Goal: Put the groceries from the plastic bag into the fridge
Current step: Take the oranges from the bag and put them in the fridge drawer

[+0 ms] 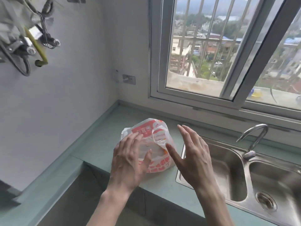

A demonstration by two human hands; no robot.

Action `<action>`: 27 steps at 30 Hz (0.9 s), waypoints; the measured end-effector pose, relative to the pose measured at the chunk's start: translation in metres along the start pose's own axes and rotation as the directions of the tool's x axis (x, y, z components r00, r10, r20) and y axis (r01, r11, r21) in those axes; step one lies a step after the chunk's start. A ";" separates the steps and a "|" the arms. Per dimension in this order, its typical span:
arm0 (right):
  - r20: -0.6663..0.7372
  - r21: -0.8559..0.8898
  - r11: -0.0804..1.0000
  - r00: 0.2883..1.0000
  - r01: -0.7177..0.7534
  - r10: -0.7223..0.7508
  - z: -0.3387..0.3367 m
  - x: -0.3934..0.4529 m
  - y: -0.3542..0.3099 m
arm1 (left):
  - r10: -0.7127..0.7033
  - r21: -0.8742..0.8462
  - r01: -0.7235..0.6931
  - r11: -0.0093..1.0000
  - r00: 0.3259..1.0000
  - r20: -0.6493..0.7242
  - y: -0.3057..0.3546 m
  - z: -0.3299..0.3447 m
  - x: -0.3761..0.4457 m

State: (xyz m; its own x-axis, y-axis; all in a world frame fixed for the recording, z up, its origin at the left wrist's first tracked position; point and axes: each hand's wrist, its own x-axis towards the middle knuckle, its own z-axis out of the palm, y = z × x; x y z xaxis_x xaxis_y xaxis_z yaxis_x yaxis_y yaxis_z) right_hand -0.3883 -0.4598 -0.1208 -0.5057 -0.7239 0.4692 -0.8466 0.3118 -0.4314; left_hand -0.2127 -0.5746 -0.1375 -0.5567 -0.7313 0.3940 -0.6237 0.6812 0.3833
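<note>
Far to the left we see a tangle of cables and metal fittings (24, 41) hanging on the white wall (73, 95), and further along, near the corner, a wall socket (129, 79). Below runs the pale green countertop (101, 141), which wraps round the corner under the window.

On that countertop, just left of the sink, sits the plastic bag (149, 144) — white with red and orange print, bunched up and closed at the top, its contents hidden from us. Our left hand (130, 162) lies against the near left side of the bag, fingers spread and only slightly bent, the fingertips resting on the plastic; it is not clutching anything. Our right hand (193, 154) hovers just beside the bag's right side, fingers straight and spread wide, the thumb reaching toward the plastic — whether it touches we cannot tell. It holds nothing.

To the right lies the steel double sink (228, 168) with its curved tap (254, 141), and above it the barred window (211, 54) looking out on buildings and hills.
</note>
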 end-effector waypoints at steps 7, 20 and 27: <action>0.117 0.143 0.988 0.993 -0.052 0.035 0.067 0.037 0.006 | -0.061 0.046 0.057 0.997 0.995 0.082 -0.041 0.036 0.047; 0.393 0.479 0.822 0.913 -0.307 0.111 0.188 0.092 0.007 | -0.119 0.010 0.119 0.993 0.979 0.168 -0.081 0.087 0.119; 0.625 0.290 0.851 0.760 -0.438 0.179 0.249 0.092 0.025 | -0.069 -0.038 0.079 0.996 0.975 0.213 -0.102 0.108 0.147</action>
State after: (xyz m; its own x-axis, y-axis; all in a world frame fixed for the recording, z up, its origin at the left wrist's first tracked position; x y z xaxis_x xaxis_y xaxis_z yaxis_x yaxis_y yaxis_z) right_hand -0.4148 -0.6712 -0.2805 -0.4321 -0.8790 -0.2015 -0.4506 0.4040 -0.7961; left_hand -0.2901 -0.7550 -0.2092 -0.6163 -0.7667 0.1798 -0.6442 0.6221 0.4450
